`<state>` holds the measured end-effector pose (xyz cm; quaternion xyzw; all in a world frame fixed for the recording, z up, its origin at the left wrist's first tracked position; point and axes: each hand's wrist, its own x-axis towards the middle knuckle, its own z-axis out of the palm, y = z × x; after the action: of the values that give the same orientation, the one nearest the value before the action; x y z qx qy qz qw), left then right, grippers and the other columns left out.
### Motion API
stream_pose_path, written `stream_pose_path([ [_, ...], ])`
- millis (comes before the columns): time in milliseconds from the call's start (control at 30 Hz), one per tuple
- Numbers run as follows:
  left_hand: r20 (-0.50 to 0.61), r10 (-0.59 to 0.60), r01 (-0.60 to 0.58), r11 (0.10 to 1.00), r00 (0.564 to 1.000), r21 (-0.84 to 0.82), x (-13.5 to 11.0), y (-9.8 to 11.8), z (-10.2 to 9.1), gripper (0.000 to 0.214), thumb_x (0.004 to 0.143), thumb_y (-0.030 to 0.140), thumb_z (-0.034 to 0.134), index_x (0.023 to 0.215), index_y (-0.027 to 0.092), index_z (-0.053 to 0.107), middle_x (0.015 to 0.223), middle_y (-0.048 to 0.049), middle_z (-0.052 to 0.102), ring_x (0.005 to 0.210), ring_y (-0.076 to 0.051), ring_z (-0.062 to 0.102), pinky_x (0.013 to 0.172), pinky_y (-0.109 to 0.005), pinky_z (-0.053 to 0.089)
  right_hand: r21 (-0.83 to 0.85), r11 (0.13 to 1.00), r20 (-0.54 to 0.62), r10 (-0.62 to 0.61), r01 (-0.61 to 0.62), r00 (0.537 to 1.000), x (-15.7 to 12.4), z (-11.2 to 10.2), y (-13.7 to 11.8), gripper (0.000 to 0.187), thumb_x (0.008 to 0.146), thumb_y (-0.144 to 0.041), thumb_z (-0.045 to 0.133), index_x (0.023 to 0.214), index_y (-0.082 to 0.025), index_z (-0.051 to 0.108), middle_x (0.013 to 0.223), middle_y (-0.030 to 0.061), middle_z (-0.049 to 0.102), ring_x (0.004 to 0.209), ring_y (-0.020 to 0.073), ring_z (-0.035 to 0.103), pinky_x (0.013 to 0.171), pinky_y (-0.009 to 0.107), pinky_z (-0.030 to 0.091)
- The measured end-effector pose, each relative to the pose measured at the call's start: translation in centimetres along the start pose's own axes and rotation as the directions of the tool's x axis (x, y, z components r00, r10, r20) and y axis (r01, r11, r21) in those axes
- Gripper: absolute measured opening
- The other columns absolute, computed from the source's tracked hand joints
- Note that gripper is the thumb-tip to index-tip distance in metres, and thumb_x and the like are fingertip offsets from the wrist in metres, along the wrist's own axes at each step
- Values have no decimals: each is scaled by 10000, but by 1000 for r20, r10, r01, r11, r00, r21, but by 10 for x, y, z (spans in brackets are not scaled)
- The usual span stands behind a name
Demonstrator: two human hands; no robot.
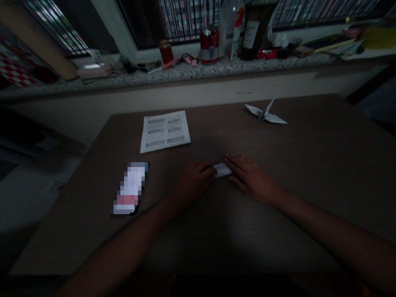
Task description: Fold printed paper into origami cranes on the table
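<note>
A small piece of folded paper [223, 170] lies on the table between my two hands. My left hand [196, 178] has its fingers curled together and grips the paper's left end with thumb and fingertips. From the other side my right hand [251, 175] reaches in, its fingers stretched out and laid flat over the paper's right end, the thumb a little apart. Both ends of the paper are hidden under the fingers. Farther back on the right stands a folded paper crane [265, 114] with its wings spread.
A printed sheet [166, 131] lies at the back left of the brown table [198, 235]. Nearer on the left is a phone [130, 188] with a lit, blurred screen. Behind the table, a stone windowsill [139, 81] carries a red can [209, 45], a clear bottle [231, 31] and clutter.
</note>
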<state>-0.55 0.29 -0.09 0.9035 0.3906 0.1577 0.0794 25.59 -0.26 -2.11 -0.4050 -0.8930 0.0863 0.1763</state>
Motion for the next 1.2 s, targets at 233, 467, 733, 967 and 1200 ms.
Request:
stream_pose_path([
  [233,-21,15,-15,999,1000,-42,-1,-3,0,192,1009,271,606,1178,208,670,1294,-87,662,1179,-268,619,1016,-448,498,110,991,-61,-63,69,996,4,-8,3,417,1031,-282,551,1446,-245,548,1555,140,524,1426,318,505,1119,557,481],
  [467,-31,15,-16,999,999,-51,-3,-5,0,185,1002,268,620,1163,205,686,1286,-93,660,1183,-271,612,1022,-449,498,147,982,-59,-111,119,992,4,-5,7,257,1015,-276,586,1262,-230,643,1455,143,611,1336,324,578,1073,543,504],
  [733,-65,21,-26,997,998,-76,-2,-3,0,158,1011,252,606,1119,194,704,1255,-94,671,1154,-259,621,1003,-441,511,173,980,-99,-80,96,992,6,-4,7,225,982,-260,642,1202,-233,684,1357,134,659,1245,319,628,1016,525,522],
  [967,-87,25,-35,994,996,-105,-3,-5,2,151,998,248,623,1116,200,706,1224,-84,672,1124,-246,634,973,-415,519,237,968,-130,-57,86,990,8,-2,7,178,987,-243,637,1158,-244,686,1294,108,676,1206,290,640,995,500,526],
  [1200,-89,-29,13,985,996,-175,0,-3,1,133,985,216,638,1106,193,688,1168,-73,691,1070,-225,652,943,-378,524,285,956,-124,-37,72,992,8,-2,6,191,995,-283,629,1173,-237,678,1279,121,672,1189,286,646,995,487,530],
])
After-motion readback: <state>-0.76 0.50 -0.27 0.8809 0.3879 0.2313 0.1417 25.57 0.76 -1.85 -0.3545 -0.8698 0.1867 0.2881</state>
